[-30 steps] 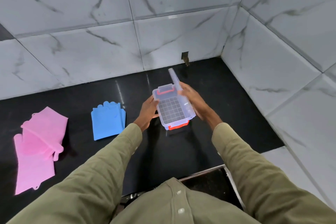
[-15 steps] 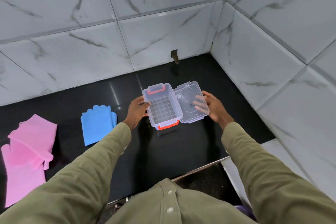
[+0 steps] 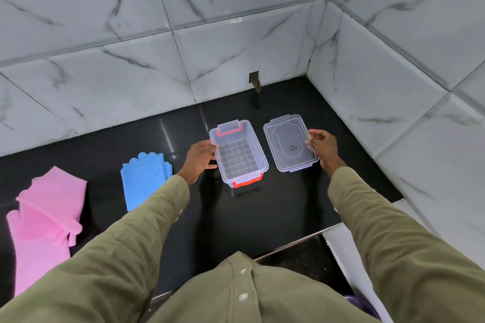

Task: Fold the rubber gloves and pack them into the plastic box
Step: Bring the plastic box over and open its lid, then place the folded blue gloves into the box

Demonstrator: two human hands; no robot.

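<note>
Lid (image 3: 290, 143) now off box (image 3: 238, 152), lying flat on black counter (image 3: 262, 207) just right of it with a gap between; half a second ago it was right against box rim. Right hand (image 3: 321, 145) pinches lid's right edge, fingers curled. Left hand (image 3: 199, 158) grips box's left wall, as before. Box open, empty. Blue gloves (image 3: 145, 178) folded left of box; pink gloves (image 3: 43, 217) far left, unfolded.

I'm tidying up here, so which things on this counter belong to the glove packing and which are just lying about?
For the job: plastic box, open; its lid, off; blue gloves; pink gloves.

Not part of it: wall tiles; small wall outlet.
</note>
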